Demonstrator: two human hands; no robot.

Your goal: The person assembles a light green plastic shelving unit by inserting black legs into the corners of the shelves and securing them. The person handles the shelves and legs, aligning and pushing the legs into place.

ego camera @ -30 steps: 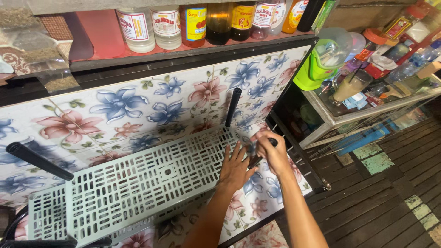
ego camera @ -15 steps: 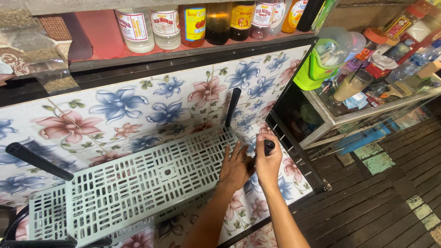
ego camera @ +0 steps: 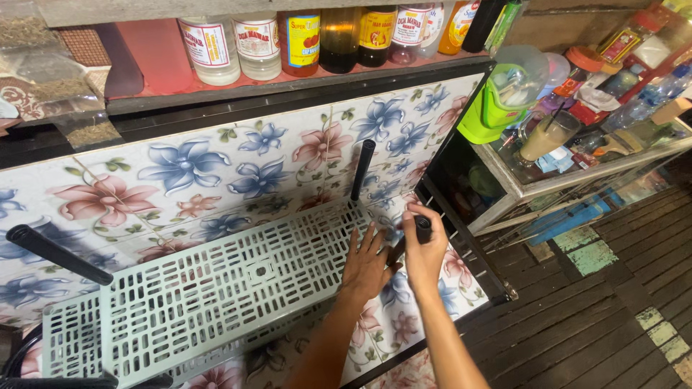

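Observation:
A pale grey-green slotted plastic shelf panel (ego camera: pixel 209 292) lies across a table covered in flowered cloth (ego camera: pixel 216 180). My left hand (ego camera: pixel 366 265) rests with spread fingers on the panel's right end. My right hand (ego camera: pixel 425 248) grips a short black tube (ego camera: pixel 422 228) at the panel's right front corner, right beside the left hand. Another black tube (ego camera: pixel 362 170) stands upright at the panel's far right corner. A third black tube (ego camera: pixel 58 253) sticks out at the left end.
Sauce and oil bottles (ego camera: pixel 303 39) line a red shelf above the table. To the right, a glass cabinet (ego camera: pixel 577 166) holds a green jug (ego camera: pixel 501 97), a drink with a straw and packets. Dark wooden floorboards (ego camera: pixel 598 310) lie at right.
My right hand moved slightly left and closed around the black tube at the panel's corner. My left hand shifted down a little along the panel's right end.

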